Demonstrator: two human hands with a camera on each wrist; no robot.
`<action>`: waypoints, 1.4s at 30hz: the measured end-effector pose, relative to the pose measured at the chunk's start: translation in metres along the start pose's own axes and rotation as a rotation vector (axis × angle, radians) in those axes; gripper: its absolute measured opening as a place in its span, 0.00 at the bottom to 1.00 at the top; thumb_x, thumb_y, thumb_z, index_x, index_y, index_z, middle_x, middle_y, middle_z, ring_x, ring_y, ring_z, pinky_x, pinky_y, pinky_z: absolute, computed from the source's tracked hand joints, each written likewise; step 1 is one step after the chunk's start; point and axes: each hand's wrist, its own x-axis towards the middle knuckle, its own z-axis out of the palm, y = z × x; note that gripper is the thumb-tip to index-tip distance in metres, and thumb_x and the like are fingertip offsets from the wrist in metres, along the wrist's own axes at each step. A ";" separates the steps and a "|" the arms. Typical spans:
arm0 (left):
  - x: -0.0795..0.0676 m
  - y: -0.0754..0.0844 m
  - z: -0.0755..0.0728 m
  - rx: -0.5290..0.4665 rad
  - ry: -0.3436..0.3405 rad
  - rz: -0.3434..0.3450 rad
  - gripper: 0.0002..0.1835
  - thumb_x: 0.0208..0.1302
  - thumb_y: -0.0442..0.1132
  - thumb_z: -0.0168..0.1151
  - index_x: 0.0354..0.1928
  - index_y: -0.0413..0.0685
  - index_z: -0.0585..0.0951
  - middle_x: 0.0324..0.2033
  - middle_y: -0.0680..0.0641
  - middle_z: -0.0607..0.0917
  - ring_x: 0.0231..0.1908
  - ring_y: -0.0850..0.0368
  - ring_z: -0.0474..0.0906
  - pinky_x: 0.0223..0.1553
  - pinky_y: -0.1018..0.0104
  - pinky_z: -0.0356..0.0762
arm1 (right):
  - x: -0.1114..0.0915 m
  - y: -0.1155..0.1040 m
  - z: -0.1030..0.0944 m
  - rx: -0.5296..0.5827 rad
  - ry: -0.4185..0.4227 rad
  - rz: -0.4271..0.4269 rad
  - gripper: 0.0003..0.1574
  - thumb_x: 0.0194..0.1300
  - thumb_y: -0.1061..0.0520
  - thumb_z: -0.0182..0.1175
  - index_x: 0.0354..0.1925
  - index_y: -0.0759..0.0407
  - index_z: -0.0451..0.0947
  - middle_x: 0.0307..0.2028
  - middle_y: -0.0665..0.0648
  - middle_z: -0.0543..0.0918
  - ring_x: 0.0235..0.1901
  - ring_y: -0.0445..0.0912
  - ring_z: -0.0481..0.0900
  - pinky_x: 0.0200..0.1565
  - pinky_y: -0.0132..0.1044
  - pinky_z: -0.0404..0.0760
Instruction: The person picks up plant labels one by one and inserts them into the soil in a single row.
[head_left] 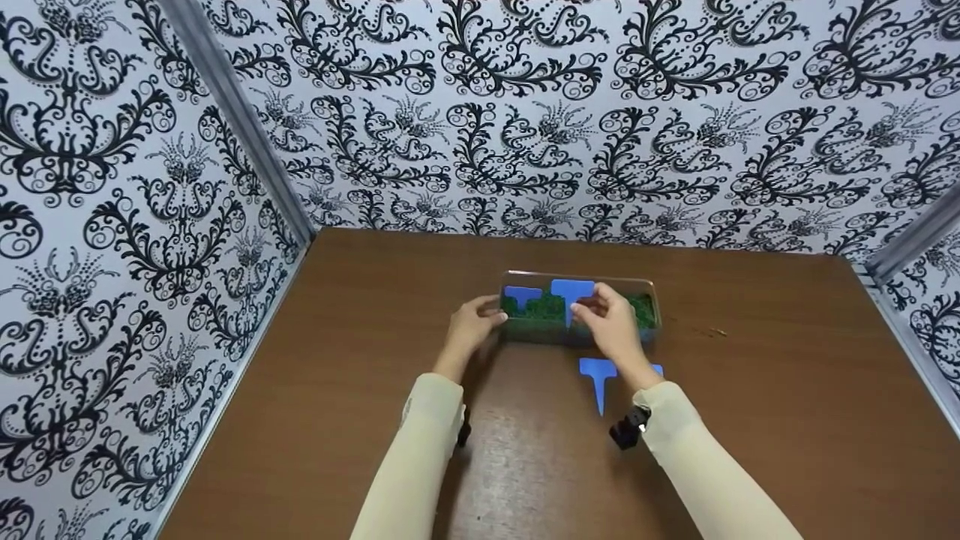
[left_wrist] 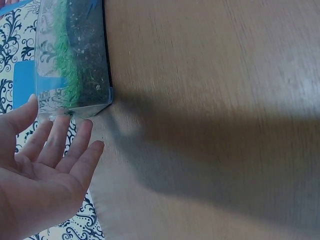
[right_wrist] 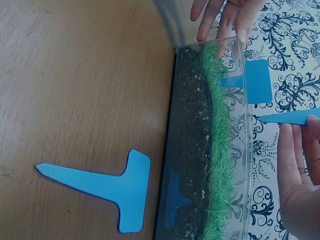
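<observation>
A clear rectangular container (head_left: 540, 331) of dark soil and green grass (right_wrist: 219, 125) sits on the table. My left hand (head_left: 471, 327) is at its left end, fingers extended and fingertips against or very near the wall. In my right hand (head_left: 613, 322) I pinch a blue T-shaped plant label (head_left: 573, 288) between thumb and fingers. Its pointed tip hangs above the grass in the right wrist view. Toward the left end, a second blue label (head_left: 523, 293) stands upright in the grass.
On the table in front of the container lies another blue plant label (head_left: 598, 371). Part of a further blue label (head_left: 658, 370) shows beside my right wrist, mostly hidden. Small brown crumbs (head_left: 718, 331) lie to the right. A patterned wall (head_left: 525, 150) rises behind the table.
</observation>
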 end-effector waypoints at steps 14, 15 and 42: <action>0.003 -0.003 0.000 0.022 0.003 0.003 0.24 0.67 0.40 0.65 0.65 0.48 0.78 0.54 0.44 0.87 0.59 0.48 0.81 0.61 0.55 0.77 | 0.004 0.003 0.003 0.030 0.011 -0.038 0.08 0.67 0.69 0.61 0.36 0.69 0.69 0.41 0.72 0.85 0.35 0.36 0.84 0.43 0.39 0.87; 0.003 -0.003 0.000 0.022 0.003 0.002 0.24 0.67 0.40 0.65 0.65 0.48 0.78 0.54 0.44 0.87 0.59 0.48 0.81 0.61 0.55 0.77 | 0.004 0.003 0.003 0.039 0.015 -0.036 0.08 0.66 0.70 0.61 0.36 0.69 0.69 0.41 0.72 0.85 0.34 0.35 0.84 0.42 0.37 0.87; 0.001 0.000 0.000 0.007 0.002 -0.006 0.23 0.68 0.39 0.64 0.65 0.49 0.78 0.54 0.44 0.87 0.59 0.49 0.81 0.59 0.56 0.79 | -0.002 -0.022 0.004 0.012 -0.001 -0.120 0.08 0.65 0.72 0.61 0.42 0.76 0.76 0.40 0.76 0.85 0.34 0.42 0.86 0.39 0.25 0.83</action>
